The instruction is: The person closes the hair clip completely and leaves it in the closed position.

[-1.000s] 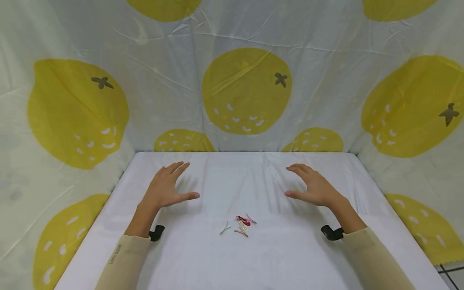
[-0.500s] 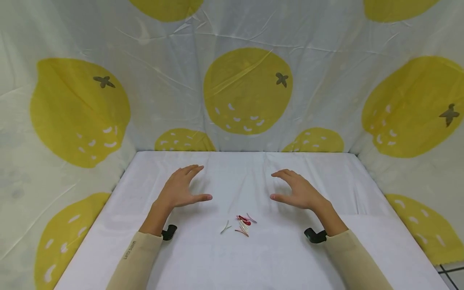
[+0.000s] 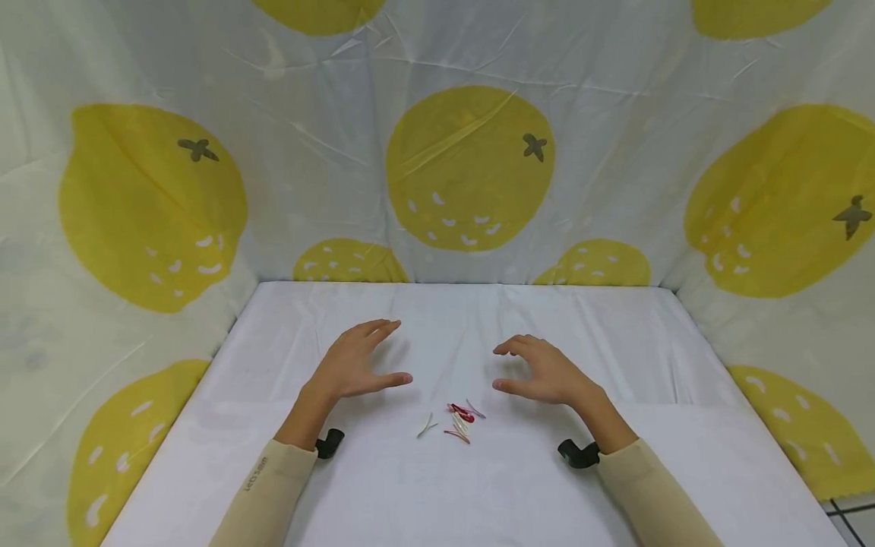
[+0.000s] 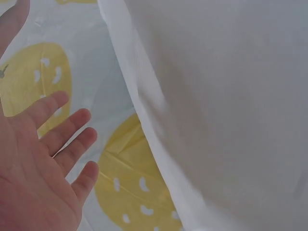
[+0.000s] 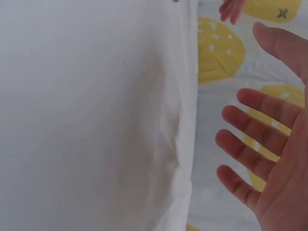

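A small cluster of what look like snap hair clips lies on the white cloth. A red clip point(image 3: 463, 413) and a pink clip point(image 3: 476, 409) are at its back, a cream clip point(image 3: 459, 422) in the middle and an orange-brown clip point(image 3: 456, 436) in front. Slightly apart to the left sits a pale, V-shaped clip point(image 3: 427, 426). My left hand point(image 3: 352, 365) hovers behind and left of them, fingers spread, holding nothing. Opposite it, my right hand point(image 3: 547, 372) hovers to the right, its fingers also apart and bare. Neither touches a clip.
The white cloth-covered table point(image 3: 437, 494) reaches back to a hanging curtain point(image 3: 615, 167) printed with yellow lemons, which also closes off both sides. Each wrist carries a black camera mount, the left mount point(image 3: 331, 443) and the right mount point(image 3: 578, 454).
Both hands have moved inward toward each other and slightly nearer the clips, staying above the cloth. The clips have not moved on the table.
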`<act>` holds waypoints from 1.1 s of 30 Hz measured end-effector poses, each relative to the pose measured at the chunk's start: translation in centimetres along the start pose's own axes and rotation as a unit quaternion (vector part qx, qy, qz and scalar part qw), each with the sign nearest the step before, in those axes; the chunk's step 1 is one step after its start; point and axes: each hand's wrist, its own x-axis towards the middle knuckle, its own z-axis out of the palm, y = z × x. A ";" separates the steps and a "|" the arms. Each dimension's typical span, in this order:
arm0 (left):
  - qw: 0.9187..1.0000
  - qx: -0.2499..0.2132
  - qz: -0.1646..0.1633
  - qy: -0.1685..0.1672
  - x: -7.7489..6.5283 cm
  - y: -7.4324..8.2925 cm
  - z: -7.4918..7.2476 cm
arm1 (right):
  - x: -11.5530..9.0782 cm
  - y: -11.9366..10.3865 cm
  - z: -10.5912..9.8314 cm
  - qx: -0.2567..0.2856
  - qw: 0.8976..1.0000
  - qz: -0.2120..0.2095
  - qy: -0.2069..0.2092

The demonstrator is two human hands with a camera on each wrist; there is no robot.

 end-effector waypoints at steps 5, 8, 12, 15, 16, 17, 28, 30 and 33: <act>1.000 -0.007 0.007 -0.013 0.2 0.7 0.5 | 0.1 -0.3 1.1 0.016 1.000 -0.025 -0.006; 1.000 -0.001 0.011 -0.023 0.4 1.0 0.8 | 0.1 -0.5 1.6 0.015 0.999 -0.035 -0.008; 1.000 -0.001 0.010 -0.029 0.6 1.4 1.0 | 0.2 -0.7 2.3 0.012 0.999 -0.039 -0.019; 0.999 -0.004 0.009 -0.035 0.7 1.8 1.1 | 0.2 -0.9 2.7 0.018 0.998 -0.045 -0.036; 0.999 -0.005 0.009 -0.037 0.8 1.9 1.1 | 0.2 -1.0 2.8 0.021 0.998 -0.048 -0.043; 0.999 -0.004 0.009 -0.038 0.8 2.0 1.2 | 0.2 -1.1 2.9 0.023 0.997 -0.050 -0.049; 0.998 0.005 0.040 -0.043 0.8 3.2 1.9 | 0.2 -1.7 3.4 0.035 0.991 -0.090 -0.093; 0.998 0.004 0.044 -0.042 0.9 3.4 1.9 | 0.2 -1.6 3.5 0.038 0.990 -0.094 -0.098; 0.998 0.001 0.045 -0.045 0.9 3.7 1.9 | 0.3 -1.6 3.8 0.042 0.989 -0.096 -0.103</act>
